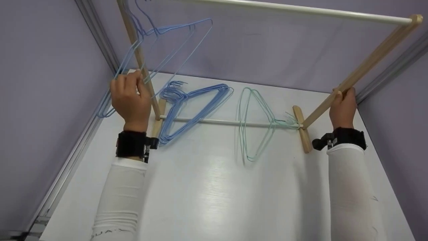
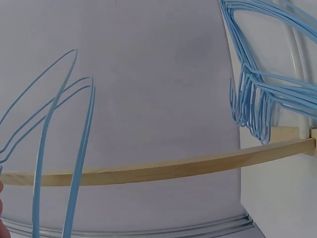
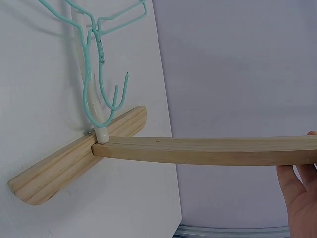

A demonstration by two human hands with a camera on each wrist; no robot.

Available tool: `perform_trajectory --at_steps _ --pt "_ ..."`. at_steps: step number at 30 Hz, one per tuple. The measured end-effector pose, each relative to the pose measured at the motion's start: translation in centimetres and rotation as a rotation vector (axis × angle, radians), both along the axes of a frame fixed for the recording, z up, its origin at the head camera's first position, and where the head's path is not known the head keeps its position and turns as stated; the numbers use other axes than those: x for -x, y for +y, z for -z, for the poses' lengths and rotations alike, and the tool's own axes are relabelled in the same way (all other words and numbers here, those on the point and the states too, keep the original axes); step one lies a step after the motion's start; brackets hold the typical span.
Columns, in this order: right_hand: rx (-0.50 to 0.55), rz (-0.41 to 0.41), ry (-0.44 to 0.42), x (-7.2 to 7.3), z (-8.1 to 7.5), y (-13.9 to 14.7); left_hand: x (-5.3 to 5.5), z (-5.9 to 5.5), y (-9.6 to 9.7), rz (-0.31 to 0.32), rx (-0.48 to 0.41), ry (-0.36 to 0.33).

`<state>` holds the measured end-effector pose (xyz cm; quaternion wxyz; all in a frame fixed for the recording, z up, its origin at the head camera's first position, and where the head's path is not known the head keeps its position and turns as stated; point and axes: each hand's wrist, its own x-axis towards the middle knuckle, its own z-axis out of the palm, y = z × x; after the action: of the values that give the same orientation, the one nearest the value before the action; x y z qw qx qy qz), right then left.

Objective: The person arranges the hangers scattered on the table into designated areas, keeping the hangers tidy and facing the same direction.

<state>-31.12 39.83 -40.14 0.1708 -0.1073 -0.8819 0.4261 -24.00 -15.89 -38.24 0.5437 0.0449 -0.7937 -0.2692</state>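
Blue wire hangers (image 1: 167,27) hang at the left end of a rack's upper rod. My left hand (image 1: 131,95) is up among them, fingers bent, right at the rack's left wooden post (image 1: 152,97); I cannot tell whether they hold the post or a hanger. In the left wrist view, only its fingertips (image 2: 3,218) show at the edge, close beside the post. My right hand (image 1: 343,108) grips the right wooden post (image 1: 371,58), with fingers beneath it in the right wrist view.
A bundle of blue hangers (image 1: 192,115) leans over the left of the rack's lower white bar (image 1: 220,121). A few mint-green hangers (image 1: 264,107) rest on the right of it, beside a wooden foot (image 1: 302,130). Grey-purple partitions (image 1: 43,83) enclose the white table (image 1: 214,194).
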Motion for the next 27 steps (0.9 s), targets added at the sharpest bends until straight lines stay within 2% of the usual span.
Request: perform_trajectory --at_steps 14,27 --pt "-0.001 -0.009 0.007 0.1 0.1 0.0 -0.5 0.7 -1.1 -0.033 0.003 -0.008" --pt "-0.005 0.001 0.006 -0.1 0.1 -0.1 -0.7 0.1 -1.2 -0.07 0.01 -0.025"
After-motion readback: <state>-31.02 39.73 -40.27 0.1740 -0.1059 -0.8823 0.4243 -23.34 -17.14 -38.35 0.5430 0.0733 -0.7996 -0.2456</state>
